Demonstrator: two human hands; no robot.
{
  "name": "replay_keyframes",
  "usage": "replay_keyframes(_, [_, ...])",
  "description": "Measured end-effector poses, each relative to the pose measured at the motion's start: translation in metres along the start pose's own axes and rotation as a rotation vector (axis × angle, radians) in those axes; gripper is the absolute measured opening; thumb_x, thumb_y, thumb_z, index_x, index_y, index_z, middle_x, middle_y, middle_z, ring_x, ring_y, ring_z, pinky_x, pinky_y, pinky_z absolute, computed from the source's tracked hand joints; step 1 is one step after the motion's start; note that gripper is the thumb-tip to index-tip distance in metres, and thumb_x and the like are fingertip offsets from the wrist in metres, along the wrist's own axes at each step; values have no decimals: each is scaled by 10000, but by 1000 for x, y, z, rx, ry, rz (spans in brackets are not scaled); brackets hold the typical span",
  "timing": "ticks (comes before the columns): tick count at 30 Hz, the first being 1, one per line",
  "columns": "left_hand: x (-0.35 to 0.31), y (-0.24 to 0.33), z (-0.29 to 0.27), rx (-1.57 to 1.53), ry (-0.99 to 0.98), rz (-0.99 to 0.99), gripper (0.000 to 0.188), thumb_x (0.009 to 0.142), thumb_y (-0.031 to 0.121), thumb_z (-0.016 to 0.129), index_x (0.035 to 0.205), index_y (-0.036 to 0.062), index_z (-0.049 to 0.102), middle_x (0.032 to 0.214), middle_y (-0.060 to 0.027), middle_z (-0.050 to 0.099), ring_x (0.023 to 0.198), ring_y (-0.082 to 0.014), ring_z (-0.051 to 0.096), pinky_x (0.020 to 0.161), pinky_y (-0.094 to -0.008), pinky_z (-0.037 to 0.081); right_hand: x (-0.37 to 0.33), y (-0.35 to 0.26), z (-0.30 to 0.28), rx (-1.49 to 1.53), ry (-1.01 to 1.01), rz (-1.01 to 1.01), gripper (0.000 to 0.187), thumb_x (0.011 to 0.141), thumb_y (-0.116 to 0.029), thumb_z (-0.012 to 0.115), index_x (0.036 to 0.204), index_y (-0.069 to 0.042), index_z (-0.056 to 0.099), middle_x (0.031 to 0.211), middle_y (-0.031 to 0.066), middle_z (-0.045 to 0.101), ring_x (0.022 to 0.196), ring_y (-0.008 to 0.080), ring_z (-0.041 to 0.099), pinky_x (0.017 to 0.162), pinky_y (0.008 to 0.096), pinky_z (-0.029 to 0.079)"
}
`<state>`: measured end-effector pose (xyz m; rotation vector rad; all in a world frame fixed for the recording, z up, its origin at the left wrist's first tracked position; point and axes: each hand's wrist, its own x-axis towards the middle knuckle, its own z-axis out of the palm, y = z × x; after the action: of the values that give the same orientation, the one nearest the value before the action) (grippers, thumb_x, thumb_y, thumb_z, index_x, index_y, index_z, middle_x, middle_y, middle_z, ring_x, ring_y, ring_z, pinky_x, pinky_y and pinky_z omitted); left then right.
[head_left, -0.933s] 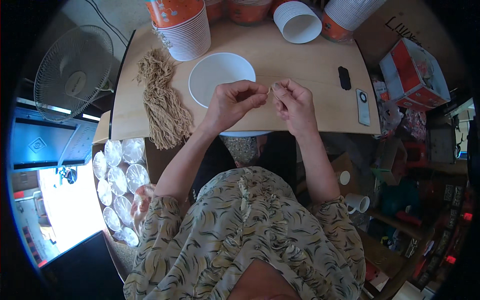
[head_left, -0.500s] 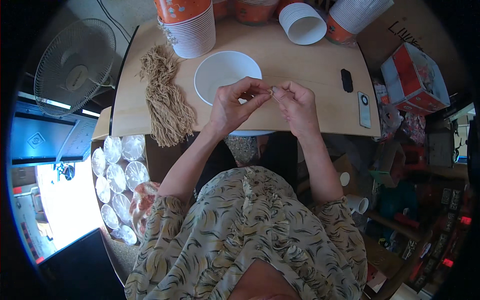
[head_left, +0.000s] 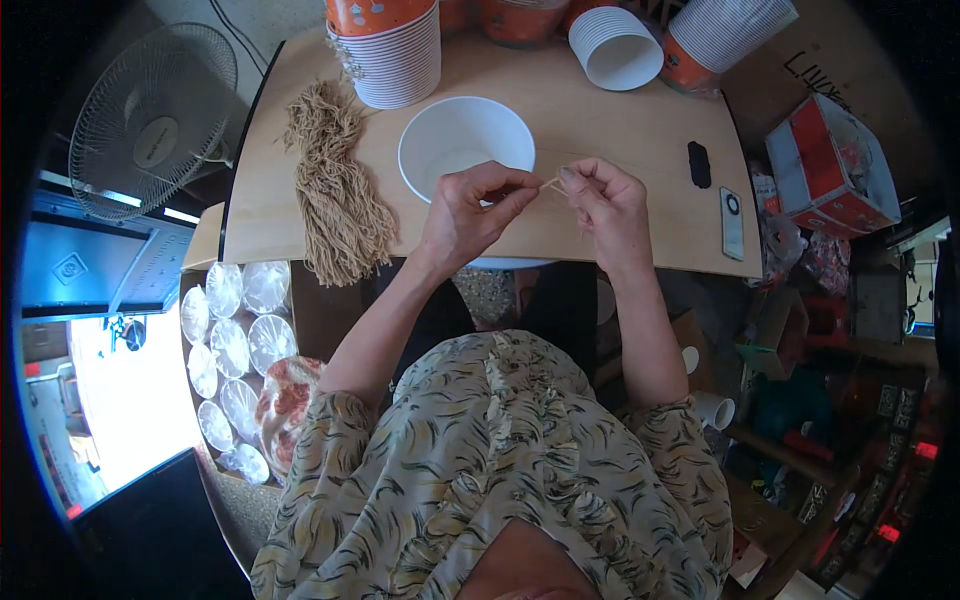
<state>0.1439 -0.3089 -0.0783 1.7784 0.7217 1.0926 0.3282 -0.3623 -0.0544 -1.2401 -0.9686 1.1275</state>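
Observation:
My left hand (head_left: 472,214) and my right hand (head_left: 605,207) meet over the near edge of a wooden table (head_left: 620,130). Between their pinched fingertips they hold a short tan strand (head_left: 552,183). Just beyond the hands stands a white bowl (head_left: 465,146), and whatever is inside it is not visible. A thick bundle of tan strands (head_left: 335,195) lies to the left of my left hand, hanging over the table's near edge.
Stacks of orange-and-white paper cups (head_left: 392,45) and more cups (head_left: 615,45) line the far edge. A small black object (head_left: 698,164) and a slim remote (head_left: 732,223) lie at right. A fan (head_left: 150,120) stands left, clear lids (head_left: 235,345) below it, a red-and-white box (head_left: 830,165) at right.
Both hands stay pinched together by the bowl; my fingers shift slightly on the strand. The view has tilted a little, so the table sits lower in the picture.

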Motion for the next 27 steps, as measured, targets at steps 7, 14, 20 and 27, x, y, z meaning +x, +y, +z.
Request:
replay_keyframes(7, [0,-2,2,-1,-20,49,120,879,34,726,989,-11,726,916,-102,723,791,-157,703,713,-295,582,-1,2,4,78,-35,106,125,939,-163,705,926,-43,671,661,-80,513,504,-8,355,447,182,254])
replay_keyframes(14, [-1,5,5,23,25,90,131,868,18,729,995,-6,708,890,-102,725,787,-180,718,718,-303,592,0,9,4,98,-25,103,151,939,-155,699,879,-21,665,605,-74,496,480,1,373,421,191,252])
replay_keyframes(20, [-2,8,4,145,39,193,150,858,25,737,1003,19,696,903,-98,725,797,-208,724,706,-315,593,0,8,7,94,-41,116,144,943,-130,684,874,-5,659,605,-52,525,459,8,380,407,195,250])
replay_keyframes(27, [-2,8,-4,238,-9,186,113,855,25,735,960,13,696,920,-95,709,795,-221,710,683,-317,586,2,9,7,65,-51,158,122,936,-119,684,873,-17,659,617,-47,529,464,14,393,409,195,258])
